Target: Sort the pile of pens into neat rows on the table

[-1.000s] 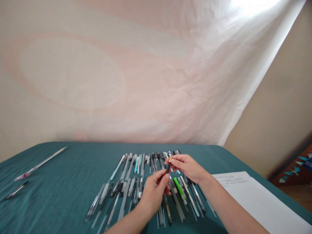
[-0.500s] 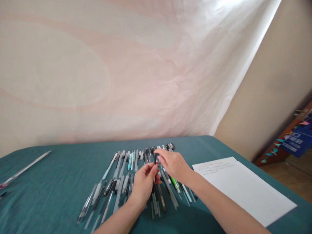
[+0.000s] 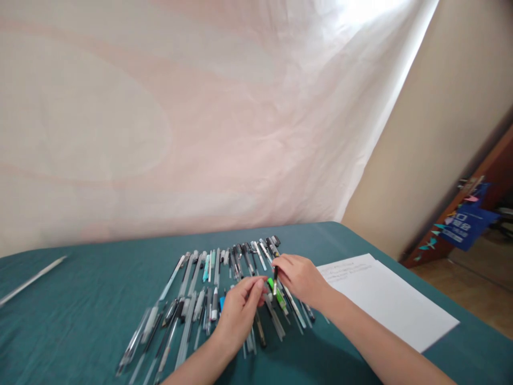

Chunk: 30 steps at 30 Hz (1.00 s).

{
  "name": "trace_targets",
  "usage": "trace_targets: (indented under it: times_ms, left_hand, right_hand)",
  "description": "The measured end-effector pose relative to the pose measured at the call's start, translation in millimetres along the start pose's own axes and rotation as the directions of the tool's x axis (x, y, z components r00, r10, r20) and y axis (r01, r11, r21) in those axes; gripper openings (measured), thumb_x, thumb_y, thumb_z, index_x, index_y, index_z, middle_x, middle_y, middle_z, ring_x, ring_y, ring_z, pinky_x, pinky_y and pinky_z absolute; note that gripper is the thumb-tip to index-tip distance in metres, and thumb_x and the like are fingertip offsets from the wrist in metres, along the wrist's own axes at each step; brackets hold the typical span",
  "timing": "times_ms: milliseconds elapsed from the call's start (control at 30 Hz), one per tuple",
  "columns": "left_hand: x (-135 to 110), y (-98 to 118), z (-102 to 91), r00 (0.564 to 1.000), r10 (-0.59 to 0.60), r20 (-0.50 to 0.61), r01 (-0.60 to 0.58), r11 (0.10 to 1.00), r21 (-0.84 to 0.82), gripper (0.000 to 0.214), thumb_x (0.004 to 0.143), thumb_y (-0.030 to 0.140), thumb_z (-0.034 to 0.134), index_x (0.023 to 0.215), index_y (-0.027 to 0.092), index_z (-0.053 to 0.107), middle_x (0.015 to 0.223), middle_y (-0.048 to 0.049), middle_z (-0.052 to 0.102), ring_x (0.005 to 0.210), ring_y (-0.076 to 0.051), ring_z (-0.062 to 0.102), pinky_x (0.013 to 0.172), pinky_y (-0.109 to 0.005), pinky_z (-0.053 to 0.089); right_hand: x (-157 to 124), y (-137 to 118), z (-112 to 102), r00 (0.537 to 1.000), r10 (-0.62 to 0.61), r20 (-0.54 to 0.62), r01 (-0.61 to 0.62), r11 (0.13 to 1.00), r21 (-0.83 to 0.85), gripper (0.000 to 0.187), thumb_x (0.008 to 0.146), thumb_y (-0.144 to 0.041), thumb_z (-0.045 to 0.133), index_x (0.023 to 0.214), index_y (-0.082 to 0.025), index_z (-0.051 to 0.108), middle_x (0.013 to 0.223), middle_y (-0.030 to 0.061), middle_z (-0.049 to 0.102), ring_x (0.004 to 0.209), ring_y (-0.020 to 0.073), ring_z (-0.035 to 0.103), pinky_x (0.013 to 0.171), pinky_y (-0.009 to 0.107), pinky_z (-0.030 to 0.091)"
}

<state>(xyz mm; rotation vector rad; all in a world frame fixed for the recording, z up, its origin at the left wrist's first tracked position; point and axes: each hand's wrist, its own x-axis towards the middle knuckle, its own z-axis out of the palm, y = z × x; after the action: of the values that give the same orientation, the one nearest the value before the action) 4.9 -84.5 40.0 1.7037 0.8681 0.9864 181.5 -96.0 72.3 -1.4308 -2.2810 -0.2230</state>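
Observation:
Several pens [image 3: 200, 289] lie in a loose row on the teal tablecloth [image 3: 88, 310]. My right hand [image 3: 300, 278] pinches a thin black pen [image 3: 275, 277] near its upper end, just above the heap. My left hand [image 3: 240, 310] hovers beside it with thumb and fingers curled together toward the pen's lower part; whether it still touches the pen is unclear. A green pen [image 3: 278, 291] lies right under my two hands.
A white sheet of paper [image 3: 393, 307] with a few printed lines lies to the right of the pens. One long pale pen [image 3: 32, 280] lies apart at the far left. A pale cloth backdrop [image 3: 200, 117] hangs behind the table.
The view swung right and the hands sank toward the heap. The black pen, held upright between both hands before, now sits lower in my right fingers, with my left hand slipping down from it.

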Motion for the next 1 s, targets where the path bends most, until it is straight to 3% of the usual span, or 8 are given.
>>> trace_targets:
  times_ms: [67, 133, 300, 400, 500, 733, 900, 1000]
  left_hand:
    - [-3.9, 1.5, 0.3, 0.995, 0.093, 0.037, -0.097, 0.983, 0.154, 0.032, 0.084, 0.036, 0.037, 0.099, 0.019, 0.060, 0.087, -0.0055, 0.061, 0.080, -0.016, 0.056, 0.071, -0.026, 0.045]
    - [-6.9, 2.2, 0.1, 0.981, 0.166, 0.097, -0.188, 0.933, 0.306, 0.030, 0.085, 0.033, 0.036, 0.099, 0.021, 0.060, 0.091, -0.0054, 0.061, 0.086, -0.017, 0.056, 0.077, -0.028, 0.044]
    - [-10.0, -0.5, 0.3, 0.919, 0.316, 0.237, -0.394, 0.761, 0.516, 0.030, 0.086, 0.026, 0.035, 0.103, 0.023, 0.059, 0.099, -0.0044, 0.061, 0.095, -0.016, 0.054, 0.094, -0.037, 0.036]
    - [-10.7, -2.0, 1.0, 0.887, 0.348, 0.302, -0.461, 0.690, 0.558, 0.030, 0.086, 0.022, 0.034, 0.102, 0.023, 0.059, 0.098, -0.0029, 0.062, 0.096, -0.015, 0.054, 0.099, -0.039, 0.030]
    - [-11.0, -2.2, 2.0, 0.878, 0.339, 0.337, -0.478, 0.650, 0.590, 0.030, 0.086, 0.021, 0.033, 0.101, 0.022, 0.059, 0.099, -0.0027, 0.062, 0.096, -0.015, 0.054, 0.100, -0.040, 0.029]
    - [-10.6, -2.7, 3.3, 0.867, 0.318, 0.383, -0.497, 0.612, 0.616, 0.030, 0.086, 0.021, 0.032, 0.095, 0.019, 0.061, 0.096, -0.0034, 0.062, 0.091, -0.015, 0.055, 0.099, -0.040, 0.031]
    - [-10.6, -4.2, 3.6, 0.859, 0.340, 0.382, -0.511, 0.605, 0.610, 0.031, 0.086, 0.021, 0.032, 0.098, 0.020, 0.061, 0.095, -0.0047, 0.062, 0.091, -0.015, 0.055, 0.097, -0.040, 0.033]
    - [-10.4, -4.7, 4.1, 0.862, 0.334, 0.381, -0.506, 0.602, 0.618, 0.030, 0.086, 0.021, 0.032, 0.098, 0.021, 0.060, 0.095, -0.0044, 0.062, 0.091, -0.016, 0.054, 0.095, -0.039, 0.034]
  right_hand:
    - [-17.7, 20.3, -4.4, 0.989, 0.142, -0.036, -0.134, 0.977, 0.167, 0.014, 0.084, -0.022, 0.041, 0.091, -0.020, 0.054, 0.077, 0.0028, 0.059, 0.069, 0.0146, 0.053, 0.065, 0.026, 0.039]
    - [-37.9, 47.0, -8.6, 0.947, 0.316, -0.064, -0.281, 0.906, 0.317, 0.015, 0.083, -0.030, 0.044, 0.083, -0.021, 0.055, 0.068, -0.0001, 0.058, 0.059, 0.0131, 0.051, 0.057, 0.025, 0.039]
    - [-94.1, 119.9, -17.5, 0.750, 0.661, -0.023, -0.564, 0.658, 0.499, 0.028, 0.079, -0.042, 0.045, 0.072, -0.017, 0.055, 0.053, -0.0012, 0.053, 0.049, 0.0130, 0.049, 0.051, 0.025, 0.038]
    - [-123.2, 148.6, -17.8, 0.629, 0.777, -0.007, -0.609, 0.498, 0.618, 0.031, 0.075, -0.045, 0.048, 0.078, -0.016, 0.058, 0.058, 0.0011, 0.057, 0.050, 0.0138, 0.049, 0.051, 0.027, 0.039]
    - [-141.8, 163.0, -11.4, 0.560, 0.828, -0.013, -0.583, 0.406, 0.704, 0.025, 0.072, -0.040, 0.051, 0.079, -0.017, 0.058, 0.063, 0.0034, 0.059, 0.059, 0.0164, 0.054, 0.057, 0.028, 0.042]
    - [-152.7, 171.4, 2.3, 0.496, 0.865, -0.078, -0.602, 0.407, 0.687, 0.020, 0.061, -0.033, 0.062, 0.073, -0.019, 0.055, 0.060, -0.0005, 0.055, 0.053, 0.0139, 0.051, 0.047, 0.025, 0.039]
    - [-153.0, 166.1, 3.3, 0.505, 0.860, -0.079, -0.611, 0.420, 0.671, 0.017, 0.067, -0.036, 0.057, 0.067, -0.019, 0.052, 0.052, -0.0026, 0.050, 0.042, 0.0097, 0.043, 0.038, 0.022, 0.031]
    - [-153.0, 165.3, 4.1, 0.477, 0.874, -0.089, -0.616, 0.405, 0.675, 0.020, 0.068, -0.038, 0.056, 0.063, -0.019, 0.050, 0.047, -0.0039, 0.047, 0.038, 0.0087, 0.040, 0.036, 0.021, 0.029]
